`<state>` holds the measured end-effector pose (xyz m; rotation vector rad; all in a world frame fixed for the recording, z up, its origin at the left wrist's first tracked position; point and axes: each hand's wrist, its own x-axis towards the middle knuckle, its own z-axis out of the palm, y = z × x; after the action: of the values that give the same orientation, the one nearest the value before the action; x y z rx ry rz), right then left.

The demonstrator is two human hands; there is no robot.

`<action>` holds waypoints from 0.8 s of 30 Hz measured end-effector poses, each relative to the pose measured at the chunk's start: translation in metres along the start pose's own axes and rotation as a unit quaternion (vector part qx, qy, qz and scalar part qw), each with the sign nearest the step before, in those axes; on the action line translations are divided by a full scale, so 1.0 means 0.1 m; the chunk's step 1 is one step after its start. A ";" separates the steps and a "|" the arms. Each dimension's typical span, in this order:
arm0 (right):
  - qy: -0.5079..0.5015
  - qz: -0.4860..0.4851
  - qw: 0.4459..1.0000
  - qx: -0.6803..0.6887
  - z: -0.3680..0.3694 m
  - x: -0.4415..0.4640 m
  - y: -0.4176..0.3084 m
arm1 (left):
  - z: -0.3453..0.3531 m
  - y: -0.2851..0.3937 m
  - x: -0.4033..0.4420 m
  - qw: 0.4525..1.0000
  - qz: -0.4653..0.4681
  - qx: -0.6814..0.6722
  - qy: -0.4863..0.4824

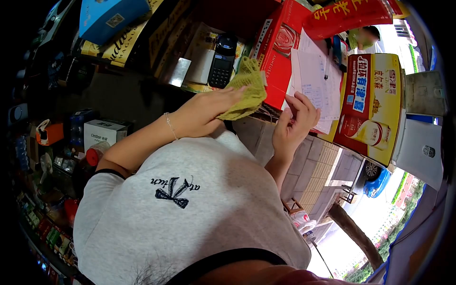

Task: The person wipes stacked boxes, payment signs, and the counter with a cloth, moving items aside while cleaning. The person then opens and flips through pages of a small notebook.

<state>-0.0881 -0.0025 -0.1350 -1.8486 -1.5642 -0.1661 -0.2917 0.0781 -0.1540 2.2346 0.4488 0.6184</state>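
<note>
My left hand [221, 102], with a thin bracelet at the wrist, holds a yellow-green mesh cloth [248, 90] over the edge of the red box [275, 59]. The cloth is partly smeared by motion. My right hand [297, 118] has its fingers loosely bent and apart, at the lower edge of some printed papers [316, 80]. It seems to hold nothing; whether it presses on the papers I cannot tell. A pen [326, 69] lies on the sheets. Just beyond my left hand is a black keypad device [223, 61], in an open box compartment.
A yellow and red beer carton [368, 107] stands at the right. Gold-and-black boxes [123, 45] and a blue box [111, 19] are at the upper left. A white box [104, 133] sits among goods at the left. Another person [363, 38] is at the upper right.
</note>
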 end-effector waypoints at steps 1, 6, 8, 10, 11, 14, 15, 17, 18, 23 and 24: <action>-0.001 0.004 1.000 0.004 0.00 0.00 -0.01 | 0.03 -0.08 -0.04 0.999 -0.012 -0.030 0.007; 0.002 -0.008 1.000 0.003 -0.01 0.00 0.02 | 0.09 -0.15 -0.13 0.909 -0.264 -0.319 0.032; 0.000 -0.015 1.000 0.001 -0.01 -0.01 0.03 | 0.19 -0.22 -0.12 0.858 -0.289 -0.416 0.089; -0.004 -0.011 1.000 0.002 0.00 -0.01 0.03 | 0.20 -0.19 0.00 0.764 -0.333 -0.533 0.147; -0.004 -0.012 1.000 0.003 0.00 -0.01 0.03 | 0.23 -0.16 0.06 0.763 -0.333 -0.534 0.148; -0.008 -0.012 1.000 -0.005 -0.01 -0.01 0.03 | 0.51 -0.10 0.26 0.749 -0.281 -0.592 0.100; -0.007 -0.014 1.000 -0.011 -0.01 -0.01 0.02 | 0.55 -0.04 0.31 0.731 -0.278 -0.613 0.110; -0.007 -0.021 1.000 -0.017 -0.01 0.01 0.03 | 0.49 -0.07 0.34 0.717 -0.276 -0.631 0.109; 0.000 -0.023 1.000 -0.017 -0.01 0.00 0.03 | 0.46 -0.11 0.38 0.716 -0.276 -0.632 0.112; 0.002 -0.015 1.000 -0.024 0.00 0.00 -0.01 | 0.34 -0.27 0.65 0.681 -0.277 -0.667 0.121; 0.001 -0.009 1.000 -0.022 0.00 -0.01 -0.01 | 0.27 -0.28 0.73 0.683 -0.271 -0.671 0.106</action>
<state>-0.0893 -0.0029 -0.1351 -1.8689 -1.5872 -0.2130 -0.2200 0.1163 -0.1694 0.5585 0.4870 0.5660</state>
